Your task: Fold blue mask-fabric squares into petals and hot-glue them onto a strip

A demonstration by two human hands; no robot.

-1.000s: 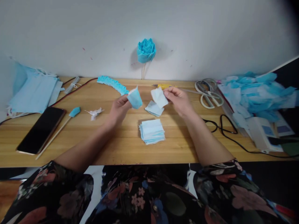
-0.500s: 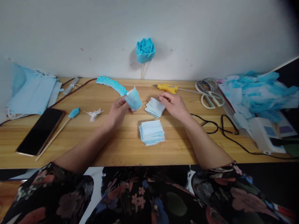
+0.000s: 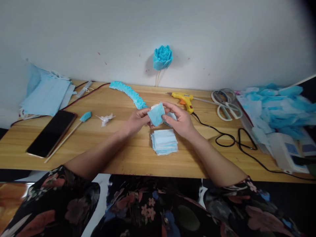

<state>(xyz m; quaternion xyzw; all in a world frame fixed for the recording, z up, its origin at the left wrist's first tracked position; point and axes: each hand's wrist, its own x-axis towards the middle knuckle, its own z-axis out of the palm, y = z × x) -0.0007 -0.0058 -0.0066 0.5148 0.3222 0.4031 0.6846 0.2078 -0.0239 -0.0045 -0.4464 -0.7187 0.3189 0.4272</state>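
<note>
The left hand (image 3: 134,122) and right hand (image 3: 181,121) grip a blue square (image 3: 156,114), the blue flower (image 3: 163,57) looks complete, and the square stack (image 3: 164,141) seems unused.

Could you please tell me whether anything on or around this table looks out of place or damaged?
Only small things: a crumpled white scrap lies loose, left of the left hand, and small reddish marks dot the otherwise plain wall, stains or chips; I cannot tell which.

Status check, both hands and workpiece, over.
Left hand and right hand both on blue square. Square stack just below, on tabletop. Glue gun beyond right hand, not between hands.
</note>
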